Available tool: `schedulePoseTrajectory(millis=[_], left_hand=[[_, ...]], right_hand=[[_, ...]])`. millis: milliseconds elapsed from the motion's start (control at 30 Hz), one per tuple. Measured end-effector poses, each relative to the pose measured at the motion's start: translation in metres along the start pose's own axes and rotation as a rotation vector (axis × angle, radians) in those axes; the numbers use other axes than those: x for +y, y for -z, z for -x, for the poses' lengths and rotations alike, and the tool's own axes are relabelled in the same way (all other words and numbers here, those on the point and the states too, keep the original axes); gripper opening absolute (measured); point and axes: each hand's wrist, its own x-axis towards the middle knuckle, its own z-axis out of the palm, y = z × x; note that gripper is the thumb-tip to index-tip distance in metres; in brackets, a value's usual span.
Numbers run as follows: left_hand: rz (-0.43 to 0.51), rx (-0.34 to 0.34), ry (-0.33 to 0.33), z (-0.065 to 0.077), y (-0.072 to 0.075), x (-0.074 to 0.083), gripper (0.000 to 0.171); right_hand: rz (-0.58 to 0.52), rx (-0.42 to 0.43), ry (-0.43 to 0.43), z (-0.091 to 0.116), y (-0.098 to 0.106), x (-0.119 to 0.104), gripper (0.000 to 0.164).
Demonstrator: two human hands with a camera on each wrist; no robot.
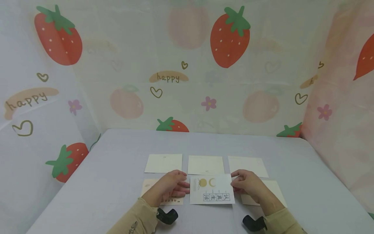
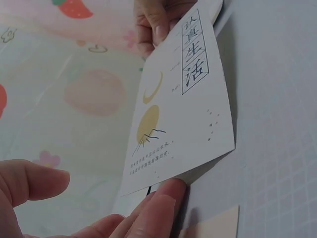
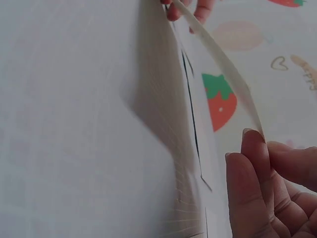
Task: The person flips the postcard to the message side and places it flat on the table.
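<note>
A white printed postcard [image 1: 212, 191] with a gold sun, a crescent moon and boxed characters is held raised over the table, tilted in the left wrist view. My right hand [image 1: 248, 185] pinches its right edge; in the right wrist view the thumb [image 3: 292, 163] and fingers meet on the edge of the slightly bowed card. At the opposite edge is my left hand [image 1: 172, 187], its thumb [image 2: 42, 181] lifted away from the card and its fingertips right at the card's underside.
Three pale cards lie in a back row: left card [image 1: 164, 163], middle card [image 1: 205, 165], right card [image 1: 246, 165]. Nearer lie a cream card with print [image 1: 150, 184], partly under my left hand, and a pale card [image 1: 276, 191] behind my right. Printed cloth walls [image 1: 187, 97] surround the white table [image 1: 87, 195].
</note>
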Motion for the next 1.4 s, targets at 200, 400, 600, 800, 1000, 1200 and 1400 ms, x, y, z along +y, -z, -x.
schedulePoseTrajectory(millis=[200, 400, 600, 800, 1000, 1200, 1400], left_hand=[[-0.031, -0.013, 0.014, -0.0010, -0.0021, -0.0006, 0.036], [-0.102, -0.030, -0.023, -0.0042, -0.0027, -0.0043, 0.039], [-0.156, -0.032, -0.065, -0.0004, -0.0049, -0.0046, 0.020], [-0.177, -0.021, -0.063, -0.0013, -0.0066, -0.0041, 0.010], [-0.179, -0.015, -0.063, -0.0035, -0.0070, -0.0058, 0.006], [-0.163, -0.014, -0.075, -0.0043, -0.0067, -0.0058, 0.007], [-0.176, -0.020, -0.104, -0.0054, -0.0048, -0.0067, 0.010]], right_hand=[[-0.011, 0.009, 0.028, 0.0005, 0.0025, -0.0024, 0.027], [-0.012, 0.038, 0.058, 0.0007, 0.0034, -0.0037, 0.024], [-0.024, 0.048, 0.062, 0.0022, 0.0030, -0.0065, 0.023], [-0.023, 0.046, 0.056, 0.0030, 0.0027, -0.0070, 0.020], [-0.041, 0.008, 0.028, 0.0042, 0.0030, -0.0071, 0.016], [-0.032, -0.021, 0.027, 0.0034, 0.0021, -0.0059, 0.007], [-0.016, -0.040, 0.036, 0.0025, 0.0035, -0.0054, 0.005]])
